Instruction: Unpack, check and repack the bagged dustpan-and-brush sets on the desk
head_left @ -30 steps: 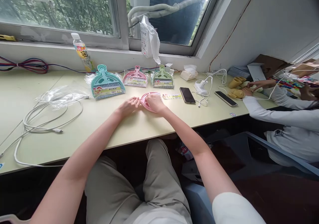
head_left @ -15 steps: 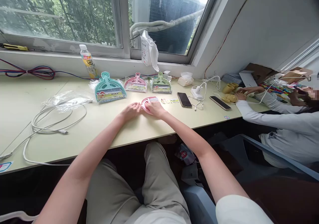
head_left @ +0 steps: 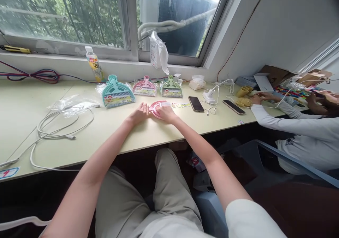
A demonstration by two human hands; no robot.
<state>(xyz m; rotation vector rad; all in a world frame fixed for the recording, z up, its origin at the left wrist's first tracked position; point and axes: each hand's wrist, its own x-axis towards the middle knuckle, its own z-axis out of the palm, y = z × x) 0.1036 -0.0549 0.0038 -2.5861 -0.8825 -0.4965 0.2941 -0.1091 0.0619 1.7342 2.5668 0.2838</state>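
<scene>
Barely shifted since the earlier frame, the pink plastic dustpan [head_left: 154,112] is clamped at twelve o'clock, its handle by the left hand [head_left: 140,113], its pan by the right hand [head_left: 166,114]; if pressed unevenly, it could be twisted loose.

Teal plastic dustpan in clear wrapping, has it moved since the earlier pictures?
No, the teal dustpan shows no visible shift against the grey metal window frame.

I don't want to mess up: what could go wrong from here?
Your right hand, on the pink dustpan, might slip and knock the printed card beside it. If your left hand loses its grip on the handle, the dustpan could swing. The white cable near your left forearm could snag.
</scene>
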